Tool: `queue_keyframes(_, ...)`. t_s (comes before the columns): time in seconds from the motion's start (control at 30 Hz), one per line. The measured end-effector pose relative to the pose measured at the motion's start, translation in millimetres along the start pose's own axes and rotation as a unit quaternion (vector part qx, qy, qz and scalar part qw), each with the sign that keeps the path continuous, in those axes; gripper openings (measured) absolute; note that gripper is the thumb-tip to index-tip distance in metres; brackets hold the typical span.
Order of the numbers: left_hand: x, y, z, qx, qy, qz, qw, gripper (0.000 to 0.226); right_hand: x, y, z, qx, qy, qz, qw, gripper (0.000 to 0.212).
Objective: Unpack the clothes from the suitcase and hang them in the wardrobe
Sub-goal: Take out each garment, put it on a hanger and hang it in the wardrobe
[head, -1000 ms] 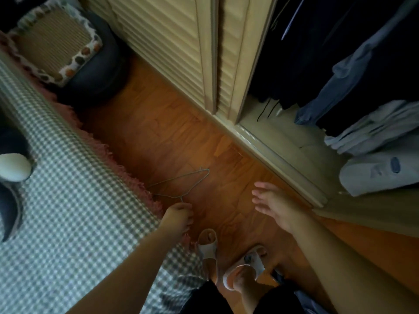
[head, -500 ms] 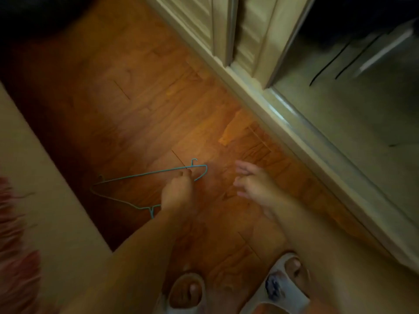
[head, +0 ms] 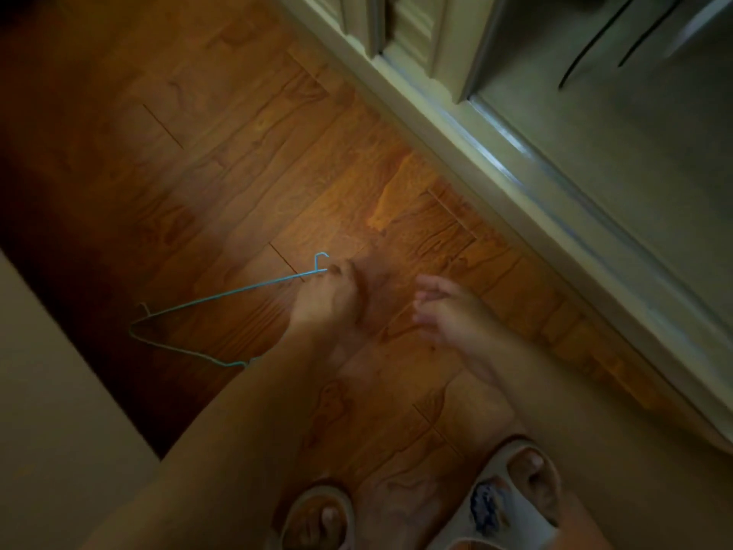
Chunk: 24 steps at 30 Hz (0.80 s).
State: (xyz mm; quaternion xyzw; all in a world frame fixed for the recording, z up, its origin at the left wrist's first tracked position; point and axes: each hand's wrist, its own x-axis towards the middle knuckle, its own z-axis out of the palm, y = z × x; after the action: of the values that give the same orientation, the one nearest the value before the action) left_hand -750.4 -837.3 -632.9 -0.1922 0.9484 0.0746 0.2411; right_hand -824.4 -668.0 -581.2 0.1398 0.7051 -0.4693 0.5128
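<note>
Warm brown wooden floor (head: 246, 160) fills most of what we see, its planks running on a slant and lit brightest near the middle. Along the upper right runs the pale sill of the wardrobe (head: 527, 168), with the foot of a louvred door (head: 412, 29) at the top and the grey wardrobe bottom beyond it, where two thin dark lines cross; we cannot tell what they are. At the lower left a plain beige surface (head: 51, 410) cuts across the floor; we cannot tell what it belongs to.

Our two bare forearms reach down from the bottom edge. Below them stand our feet in pale open-toed slippers (head: 503, 506), the right one bearing a dark patch on its strap.

Our left hand (head: 325, 303) is curled, its fingers (head: 341, 271) pinching one end of the blue wire hanger (head: 222, 295), close by the small upturned hook at that corner. The hanger stretches away to the left over the floor, its far corner and bent neck near the beige edge; whether it touches the floor we cannot tell.

Our right hand (head: 448, 311) hovers just beside the left, fingers loosely spread and holding nothing, blurred.
</note>
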Motion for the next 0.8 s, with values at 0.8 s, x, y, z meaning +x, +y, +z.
queue_keyframes(0.8,-511,167,-509,-0.745,-0.234,0.018,0.625,0.009,-674,-30,-19,-0.231,0.476,-0.182,0.829,0.043)
